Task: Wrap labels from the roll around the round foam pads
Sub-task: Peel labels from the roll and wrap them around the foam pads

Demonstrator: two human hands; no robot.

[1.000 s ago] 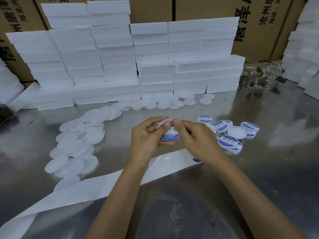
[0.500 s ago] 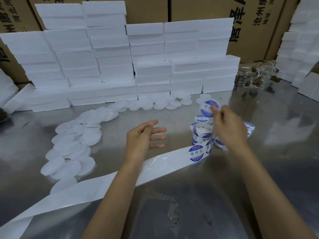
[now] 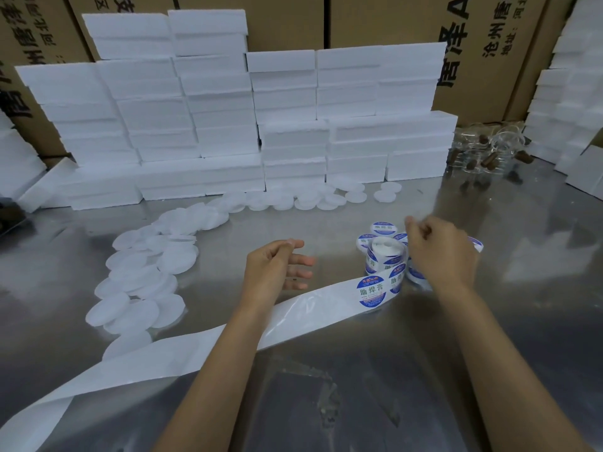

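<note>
My right hand point(image 3: 439, 252) hangs over the labelled pads point(image 3: 383, 228), fingers loosely curled round nothing I can make out. My left hand point(image 3: 277, 267) floats open, fingers relaxed, above bare steel table point(image 3: 538, 288), with free room between it and the label roll point(image 3: 386, 256). The roll stands upright just left of my right hand, blue round labels showing, its white backing strip point(image 3: 195, 350) trailing toward the table's near-left edge. Plain white foam pads point(image 3: 143, 278) lie scattered well left of my left hand, before stacked foam blocks point(image 3: 228, 125).
</note>
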